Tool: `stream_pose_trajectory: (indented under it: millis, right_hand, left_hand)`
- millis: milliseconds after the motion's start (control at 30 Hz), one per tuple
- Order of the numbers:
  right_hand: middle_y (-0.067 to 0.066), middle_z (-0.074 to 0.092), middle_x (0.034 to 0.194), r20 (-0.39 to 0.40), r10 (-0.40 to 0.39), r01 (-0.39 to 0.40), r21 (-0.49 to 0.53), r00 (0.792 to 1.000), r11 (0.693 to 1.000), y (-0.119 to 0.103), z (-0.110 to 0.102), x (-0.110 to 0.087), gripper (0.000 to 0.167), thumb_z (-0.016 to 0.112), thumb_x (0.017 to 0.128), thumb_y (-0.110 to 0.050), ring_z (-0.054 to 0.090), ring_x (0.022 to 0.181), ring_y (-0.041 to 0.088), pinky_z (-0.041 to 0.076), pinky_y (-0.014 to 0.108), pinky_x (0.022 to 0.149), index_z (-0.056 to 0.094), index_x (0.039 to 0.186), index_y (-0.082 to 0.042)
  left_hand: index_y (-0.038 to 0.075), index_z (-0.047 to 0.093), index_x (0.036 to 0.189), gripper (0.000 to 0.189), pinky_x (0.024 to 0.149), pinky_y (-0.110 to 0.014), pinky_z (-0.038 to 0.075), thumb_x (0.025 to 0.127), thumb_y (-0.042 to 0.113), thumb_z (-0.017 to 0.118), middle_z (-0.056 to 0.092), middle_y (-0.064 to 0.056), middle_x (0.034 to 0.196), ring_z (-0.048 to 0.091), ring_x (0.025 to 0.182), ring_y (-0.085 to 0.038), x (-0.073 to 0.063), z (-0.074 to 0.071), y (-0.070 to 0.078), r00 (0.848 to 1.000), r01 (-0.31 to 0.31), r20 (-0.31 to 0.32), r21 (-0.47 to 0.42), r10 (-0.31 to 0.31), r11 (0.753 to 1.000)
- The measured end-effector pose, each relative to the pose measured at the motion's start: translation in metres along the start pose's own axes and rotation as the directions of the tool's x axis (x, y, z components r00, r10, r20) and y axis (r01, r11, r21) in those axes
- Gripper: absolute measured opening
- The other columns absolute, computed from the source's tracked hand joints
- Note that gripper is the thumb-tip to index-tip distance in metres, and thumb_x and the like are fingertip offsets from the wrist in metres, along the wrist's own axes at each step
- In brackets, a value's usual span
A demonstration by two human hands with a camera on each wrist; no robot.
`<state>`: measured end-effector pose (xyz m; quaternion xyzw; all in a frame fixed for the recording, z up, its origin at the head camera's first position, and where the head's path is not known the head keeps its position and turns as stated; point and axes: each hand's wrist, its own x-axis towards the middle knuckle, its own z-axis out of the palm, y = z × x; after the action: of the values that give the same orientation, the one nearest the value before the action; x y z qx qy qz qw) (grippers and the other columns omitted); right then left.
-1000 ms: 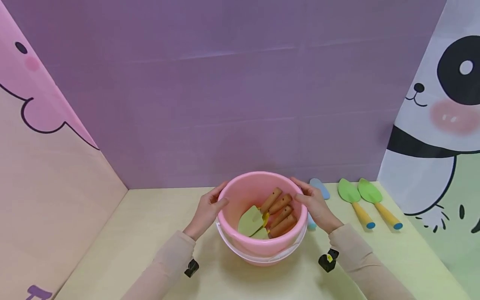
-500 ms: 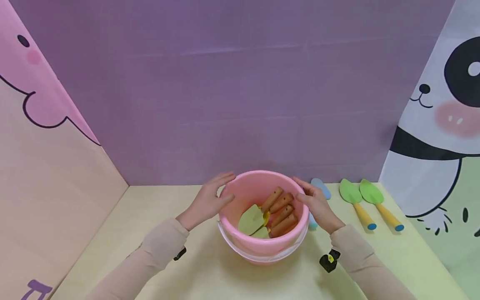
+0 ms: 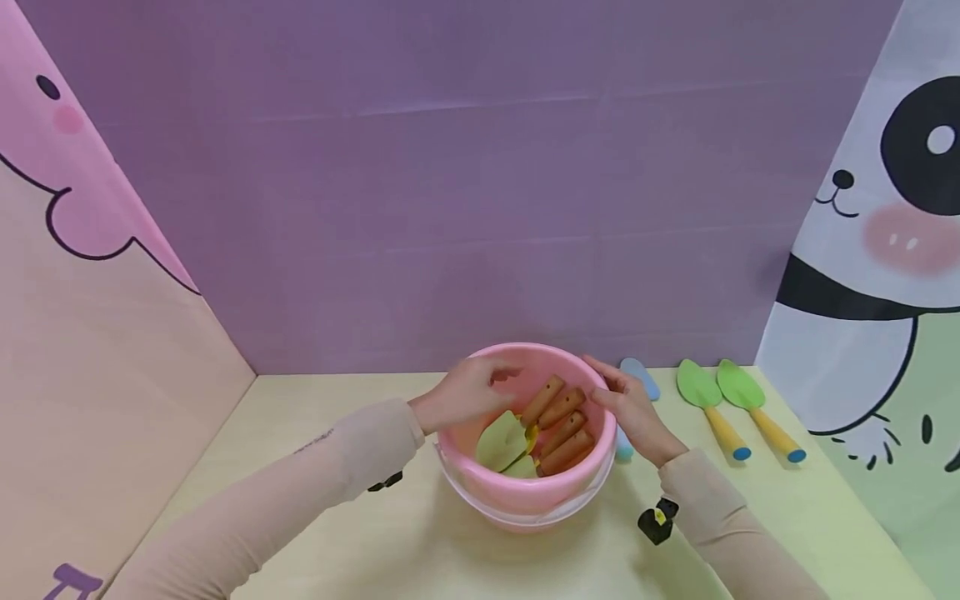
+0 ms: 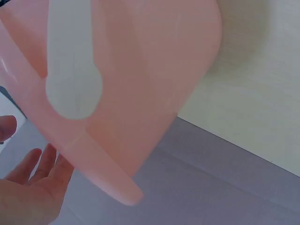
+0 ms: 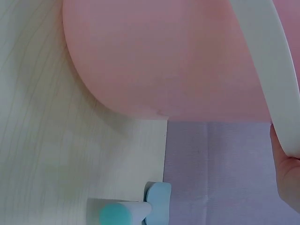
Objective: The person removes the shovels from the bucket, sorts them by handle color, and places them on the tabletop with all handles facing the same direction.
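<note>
Head view: purple backdrop (image 3: 450, 208) behind pale tabletop (image 3: 322, 396). Standing centrally on the latter, mouth up: pink bucket (image 3: 510, 493), white handle (image 4: 72, 51) lowered round the near side. Right hand (image 3: 633, 417) clamped on its right rim, thumb inside, fingers outside. Left hand (image 3: 472, 390) across the left rim, over the mouth; in left wrist view, fingers loosely bent and apart from thumb, nothing visibly gripped. Contact with contents: not clear.

Right of bucket: two green trowels (image 3: 722, 428); nearer, partly hidden, light-blue trowel (image 3: 637, 377). Inside: pale-green blade (image 3: 501, 443) on the left, brown wooden handles (image 3: 562, 406) bunched on the right.

Method, as judged: keep right grip firm against tipping. Lower left fingers steeply, wrist clear of rim. Avoid shoving the bunched handles, likely to snag together.

Change from half a second ago: left hand from just outside the left rim, fingers spread, to over the bucket's interior. Right grip, bucket and contents essentially unchanged.
</note>
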<state>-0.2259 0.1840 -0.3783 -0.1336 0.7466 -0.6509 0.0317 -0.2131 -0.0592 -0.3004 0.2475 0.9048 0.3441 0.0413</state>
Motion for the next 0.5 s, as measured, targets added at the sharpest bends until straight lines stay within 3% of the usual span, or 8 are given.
stream_pose_trajectory:
  millis: [133, 233, 367, 500]
  right_hand:
    - [0.019, 0.036, 0.143, -0.011, -0.006, 0.006, 0.010, 1.000, 1.000, 0.000, 0.000, 0.001, 0.056, 0.044, 0.087, -0.004, 0.043, 0.123, 0.025, 0.045, 0.015, 0.087, 0.033, 0.141, -0.002]
    - [0.018, 0.036, 0.143, 0.000, -0.004, 0.004, 0.015, 1.000, 1.000, 0.002, 0.000, 0.002, 0.054, 0.044, 0.088, -0.005, 0.041, 0.126, 0.028, 0.044, 0.018, 0.089, 0.032, 0.142, -0.002]
    - [0.017, 0.036, 0.144, 0.009, 0.000, 0.000, 0.008, 1.000, 1.000, 0.003, -0.001, 0.002, 0.054, 0.045, 0.090, -0.007, 0.038, 0.129, 0.032, 0.043, 0.024, 0.093, 0.032, 0.142, -0.004]
    - [0.017, 0.036, 0.144, 0.013, 0.001, -0.001, -0.004, 1.000, 1.000, 0.003, -0.002, 0.001, 0.054, 0.045, 0.089, -0.007, 0.038, 0.128, 0.032, 0.043, 0.026, 0.093, 0.032, 0.142, -0.004]
  left_hand:
    - [0.010, 0.062, 0.116, 0.032, 0.093, -0.033, 0.044, 0.085, 0.014, 0.055, 0.063, -0.005, 0.115, 0.056, 0.107, -0.019, 0.014, 0.008, 0.002, 0.999, 0.009, 0.035, -0.073, -0.006, 0.997]
    - [0.011, 0.065, 0.106, 0.023, 0.073, -0.028, 0.048, 0.086, 0.018, 0.056, 0.065, -0.002, 0.084, 0.059, 0.079, -0.016, 0.023, 0.014, 0.002, 0.998, 0.011, 0.062, -0.082, -0.006, 0.997]
    - [0.009, 0.063, 0.091, 0.012, 0.050, -0.023, 0.038, 0.086, 0.014, 0.053, 0.046, 0.001, 0.057, 0.044, 0.050, -0.013, 0.036, 0.022, -0.001, 0.994, -0.002, 0.109, -0.039, 0.006, 0.999]
    - [0.008, 0.061, 0.088, 0.009, 0.052, -0.020, 0.038, 0.087, 0.011, 0.052, 0.048, 0.001, 0.063, 0.046, 0.054, -0.011, 0.046, 0.034, -0.013, 0.992, -0.054, 0.113, 0.004, 0.054, 0.999]
